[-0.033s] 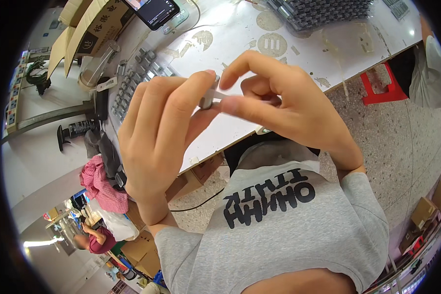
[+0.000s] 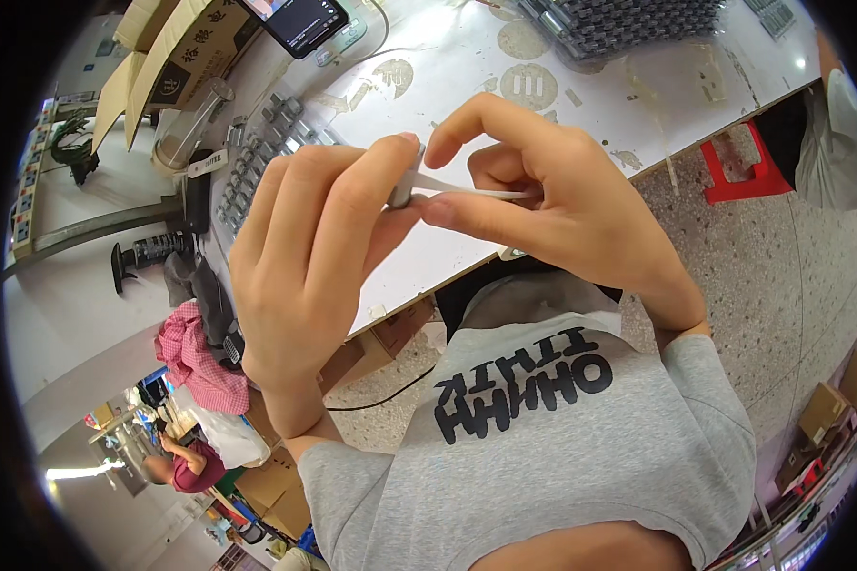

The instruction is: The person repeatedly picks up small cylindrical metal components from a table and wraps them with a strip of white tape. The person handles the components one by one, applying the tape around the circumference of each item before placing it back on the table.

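My left hand pinches a small grey metal-looking piece between thumb and fingertips, above the table's near edge. From beside that piece a thin whitish strip runs right, into the curled fingers of my right hand. The right thumb tip is close to the lower end of the grey piece, and the index finger arches above the strip. What the curled right fingers press on inside the palm is hidden. The exact kind of the grey piece cannot be made out.
Rows of similar grey pieces lie on the white table behind my left hand. A larger batch sits at the far right. A phone, an open carton and a clear cup stand at the back left. A red stool is at right.
The strip shows sharper and longer, reaching into the right palm. My right thumb and index finger have shifted slightly left, and the grey piece is turned a little.
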{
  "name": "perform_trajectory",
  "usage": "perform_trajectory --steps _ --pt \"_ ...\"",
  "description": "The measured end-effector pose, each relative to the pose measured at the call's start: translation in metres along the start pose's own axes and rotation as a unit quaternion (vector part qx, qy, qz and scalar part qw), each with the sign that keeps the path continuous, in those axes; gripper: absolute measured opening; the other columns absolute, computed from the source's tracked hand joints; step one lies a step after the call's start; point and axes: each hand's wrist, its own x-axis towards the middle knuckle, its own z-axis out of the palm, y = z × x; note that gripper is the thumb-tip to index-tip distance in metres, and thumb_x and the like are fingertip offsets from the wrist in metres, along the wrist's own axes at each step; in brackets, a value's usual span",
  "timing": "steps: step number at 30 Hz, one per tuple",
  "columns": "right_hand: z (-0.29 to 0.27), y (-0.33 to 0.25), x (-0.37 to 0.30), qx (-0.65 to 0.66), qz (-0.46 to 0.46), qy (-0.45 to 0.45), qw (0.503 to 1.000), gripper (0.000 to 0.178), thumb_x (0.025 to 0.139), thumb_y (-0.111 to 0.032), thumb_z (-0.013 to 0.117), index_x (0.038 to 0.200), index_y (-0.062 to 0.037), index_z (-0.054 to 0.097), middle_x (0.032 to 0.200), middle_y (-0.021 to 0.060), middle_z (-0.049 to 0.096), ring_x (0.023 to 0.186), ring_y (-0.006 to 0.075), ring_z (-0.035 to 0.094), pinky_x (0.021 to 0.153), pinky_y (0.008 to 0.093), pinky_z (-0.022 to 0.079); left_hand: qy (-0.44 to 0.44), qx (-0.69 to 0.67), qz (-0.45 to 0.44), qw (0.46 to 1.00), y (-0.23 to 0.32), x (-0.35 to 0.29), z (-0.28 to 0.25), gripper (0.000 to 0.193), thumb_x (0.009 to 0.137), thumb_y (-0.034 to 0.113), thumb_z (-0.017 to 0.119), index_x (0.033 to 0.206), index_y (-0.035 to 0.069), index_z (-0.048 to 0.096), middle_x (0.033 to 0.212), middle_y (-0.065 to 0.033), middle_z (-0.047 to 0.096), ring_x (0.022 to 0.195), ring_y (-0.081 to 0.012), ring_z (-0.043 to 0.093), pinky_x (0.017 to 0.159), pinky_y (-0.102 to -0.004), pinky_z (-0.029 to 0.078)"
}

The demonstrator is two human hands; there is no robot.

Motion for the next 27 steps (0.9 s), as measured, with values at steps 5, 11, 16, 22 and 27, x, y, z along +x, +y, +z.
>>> perform_trajectory --steps 5,11,16,22,27 --pt "0.005 0.01 0.005 0.047 -0.046 0.001 0.998 0.01 0.083 -0.01 0.057 0.083 -0.0019 0.051 0.055 -0.003 0.042 0.051 0.0019 0.033 0.046 0.0197 0.025 -0.044 0.032 0.015 0.998 -0.003 0.005 0.0 0.041 0.054 0.004 0.073 0.092 0.006 0.059 0.079 -0.0057 0.056 0.068 -0.0183 0.055 0.058 -0.027 0.045" --pt "0.004 0.006 0.003 0.057 -0.071 -0.009 0.996 0.007 0.082 -0.007 0.056 0.079 -0.0017 0.053 0.06 -0.0026 0.046 0.053 0.0019 0.039 0.048 0.0182 0.029 0.001 0.025 0.032 0.999 -0.003 0.004 0.0 0.038 0.055 0.008 0.074 0.089 0.004 0.058 0.085 -0.008 0.059 0.074 -0.0214 0.058 0.062 -0.0276 0.048" --pt "0.005 0.001 0.003 0.098 -0.083 -0.007 0.992 0.007 0.081 -0.005 0.055 0.077 -0.0004 0.053 0.062 -0.0026 0.047 0.054 0.0015 0.04 0.047 0.0181 0.03 0.025 0.019 0.036 0.999 -0.002 -0.001 0.002 0.04 0.055 0.006 0.074 0.091 0.002 0.057 0.088 -0.0109 0.061 0.076 -0.0223 0.059 0.064 -0.0282 0.048" --pt "-0.001 -0.002 0.005 0.115 -0.06 -0.017 0.991 0.008 0.08 -0.005 0.055 0.073 -0.0006 0.052 0.061 -0.0033 0.047 0.052 0.0009 0.038 0.046 0.0171 0.027 0.075 -0.005 0.013 0.997 0.005 -0.007 0.004 0.045 0.055 0.004 0.076 0.095 0.001 0.055 0.088 -0.0131 0.061 0.077 -0.0223 0.06 0.065 -0.0283 0.048" --pt "0.001 -0.002 0.006 0.119 -0.059 -0.012 0.991 0.01 0.079 -0.006 0.055 0.071 -0.001 0.052 0.059 -0.0037 0.047 0.051 0.0006 0.036 0.045 0.017 0.025 0.128 -0.024 0.025 0.991 0.004 -0.006 0.01 0.041 0.056 0.007 0.078 0.091 0.002 0.056 0.082 -0.0088 0.06 0.07 -0.0189 0.059 0.055 -0.0246 0.048"
